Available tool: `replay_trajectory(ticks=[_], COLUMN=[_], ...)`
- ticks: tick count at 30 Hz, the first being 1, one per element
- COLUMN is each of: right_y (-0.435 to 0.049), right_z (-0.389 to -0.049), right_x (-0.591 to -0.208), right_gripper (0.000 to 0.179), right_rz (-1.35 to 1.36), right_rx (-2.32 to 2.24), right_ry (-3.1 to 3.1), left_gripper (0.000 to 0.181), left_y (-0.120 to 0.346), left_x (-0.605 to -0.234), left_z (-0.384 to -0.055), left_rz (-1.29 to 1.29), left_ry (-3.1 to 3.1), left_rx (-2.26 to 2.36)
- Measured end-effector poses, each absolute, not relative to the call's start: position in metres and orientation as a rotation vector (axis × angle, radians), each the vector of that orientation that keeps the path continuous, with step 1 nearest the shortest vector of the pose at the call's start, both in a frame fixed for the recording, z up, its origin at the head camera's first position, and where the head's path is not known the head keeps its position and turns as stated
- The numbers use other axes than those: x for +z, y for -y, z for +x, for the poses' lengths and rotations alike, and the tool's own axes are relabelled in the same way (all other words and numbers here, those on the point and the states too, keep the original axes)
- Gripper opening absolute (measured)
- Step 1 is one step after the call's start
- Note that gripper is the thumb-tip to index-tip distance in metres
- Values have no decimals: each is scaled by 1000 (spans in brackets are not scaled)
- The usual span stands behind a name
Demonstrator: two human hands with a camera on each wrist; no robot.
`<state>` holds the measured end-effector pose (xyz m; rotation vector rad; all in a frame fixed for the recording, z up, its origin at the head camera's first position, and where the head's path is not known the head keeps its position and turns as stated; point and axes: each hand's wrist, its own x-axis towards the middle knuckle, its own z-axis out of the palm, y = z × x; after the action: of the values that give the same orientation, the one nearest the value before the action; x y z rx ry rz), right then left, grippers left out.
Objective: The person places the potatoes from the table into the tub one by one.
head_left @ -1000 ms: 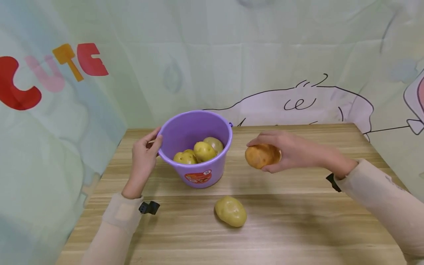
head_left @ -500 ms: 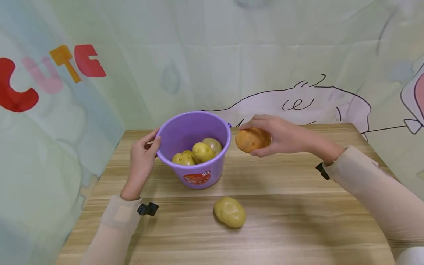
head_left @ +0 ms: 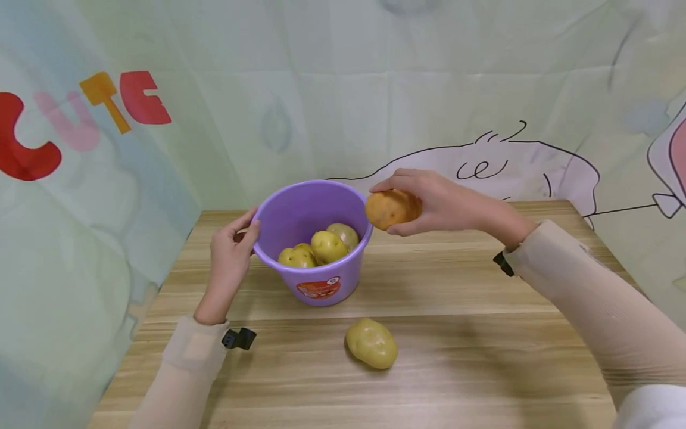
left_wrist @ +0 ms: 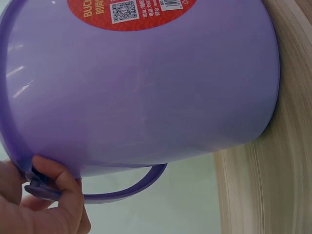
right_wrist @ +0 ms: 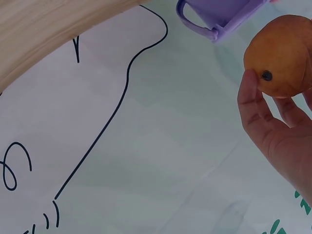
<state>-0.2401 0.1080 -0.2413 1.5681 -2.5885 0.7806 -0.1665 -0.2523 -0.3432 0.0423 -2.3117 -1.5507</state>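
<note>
A purple bucket (head_left: 313,238) stands on the wooden bench (head_left: 482,351), towards its far edge and a little left of the middle. The left hand (head_left: 231,253) grips the bucket's left rim, thumb hooked over the lip and fingers curled against the outer wall by the handle (left_wrist: 124,187), which hangs down. The right hand (head_left: 436,199) holds an orange-brown potato (head_left: 390,208) in curled fingers, up in the air right at the bucket's right rim, partly over its edge and clear of the bench. Inside the bucket lie several yellow potatoes (head_left: 321,247), filling only the bottom, with open room above them up to the rim. One more yellow potato (head_left: 371,342) lies on the bench in front of the bucket, well apart from it and from both hands. To the right of the bucket the bench is bare wood out to its right edge. A printed cloth (head_left: 321,101) hangs close behind the bucket, along the bench's far edge.
</note>
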Motion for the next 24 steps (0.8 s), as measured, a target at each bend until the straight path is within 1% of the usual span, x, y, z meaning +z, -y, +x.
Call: replay_trajectory(ticks=[24], right_y=[-64], right_z=[-257], right_x=[-234], right_gripper=[60], right_rz=[1573], right_rx=[716], right_ry=[2613], left_gripper=[44], left_y=[254], left_x=[-343], left_z=[-168], left_rz=[27], left_ry=[2312], left_rx=[-1535])
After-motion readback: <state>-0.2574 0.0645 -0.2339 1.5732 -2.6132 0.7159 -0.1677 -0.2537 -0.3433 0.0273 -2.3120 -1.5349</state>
